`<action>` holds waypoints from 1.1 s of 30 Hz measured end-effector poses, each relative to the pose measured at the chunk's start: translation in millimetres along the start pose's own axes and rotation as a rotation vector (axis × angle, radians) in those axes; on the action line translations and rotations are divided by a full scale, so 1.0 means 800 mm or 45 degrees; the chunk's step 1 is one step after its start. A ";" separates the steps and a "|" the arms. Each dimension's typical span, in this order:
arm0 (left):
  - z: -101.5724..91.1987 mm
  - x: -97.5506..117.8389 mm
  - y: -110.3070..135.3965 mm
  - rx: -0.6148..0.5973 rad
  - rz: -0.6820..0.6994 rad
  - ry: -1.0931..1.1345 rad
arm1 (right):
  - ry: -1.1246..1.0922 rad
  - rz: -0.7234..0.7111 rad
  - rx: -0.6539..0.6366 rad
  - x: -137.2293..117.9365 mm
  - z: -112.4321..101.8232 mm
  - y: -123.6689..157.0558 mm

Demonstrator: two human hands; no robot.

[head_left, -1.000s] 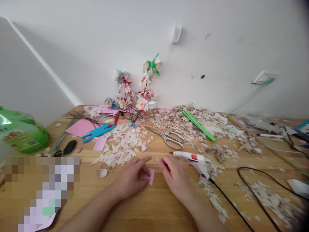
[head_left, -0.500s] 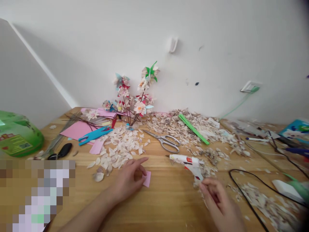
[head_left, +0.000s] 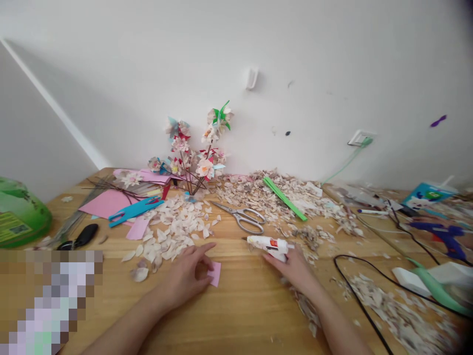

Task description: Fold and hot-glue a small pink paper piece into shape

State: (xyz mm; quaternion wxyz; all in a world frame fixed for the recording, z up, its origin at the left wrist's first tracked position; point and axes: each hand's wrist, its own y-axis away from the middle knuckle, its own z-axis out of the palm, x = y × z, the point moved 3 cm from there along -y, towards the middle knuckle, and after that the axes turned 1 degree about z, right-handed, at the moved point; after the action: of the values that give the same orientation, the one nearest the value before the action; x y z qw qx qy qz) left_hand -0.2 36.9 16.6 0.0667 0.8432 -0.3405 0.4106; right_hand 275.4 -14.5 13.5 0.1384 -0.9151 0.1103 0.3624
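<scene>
My left hand (head_left: pixel 188 273) is at the middle front, index finger stretched out, with thumb and a curled finger closed at the left edge of a small pink piece of paper (head_left: pixel 215 274). To the right, my right hand (head_left: pixel 291 268) is wrapped round the handle of a white glue gun (head_left: pixel 268 243), its nozzle pointing left. Part of the handle is hidden by the hand. Scissors (head_left: pixel 246 218) lie partly spread just beyond the gun. Pale dried petals (head_left: pixel 166 241) are piled behind my left hand.
Handmade flowers on stems (head_left: pixel 195 170) stand near the wall. A green strip (head_left: pixel 284 198) rests on more petals. At left are a green bottle (head_left: pixel 22 214) and blue strips (head_left: pixel 135 211). A black cable (head_left: pixel 349 286) loops at right, near a blue glue gun (head_left: pixel 439 231).
My right hand has moved left and forward and closed round the glue gun's handle. The left hand keeps its place by the pink paper. The whole view has shifted slightly.
</scene>
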 end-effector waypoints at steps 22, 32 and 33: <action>0.003 0.001 0.002 -0.013 0.004 0.031 | -0.033 -0.034 -0.725 -0.099 0.005 0.046; 0.007 -0.005 0.001 0.005 0.026 0.017 | -0.099 -0.010 -0.792 -0.098 0.007 0.041; 0.007 -0.006 0.001 0.013 0.026 0.014 | -0.109 -0.006 -0.780 -0.096 0.007 0.040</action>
State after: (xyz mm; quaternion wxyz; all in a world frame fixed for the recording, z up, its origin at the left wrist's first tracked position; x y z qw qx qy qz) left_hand 0.7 36.5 9.4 0.0601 0.8377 -0.3468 0.4175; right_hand 207.3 -34.8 57.2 -0.1386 -0.8983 -0.0122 0.4167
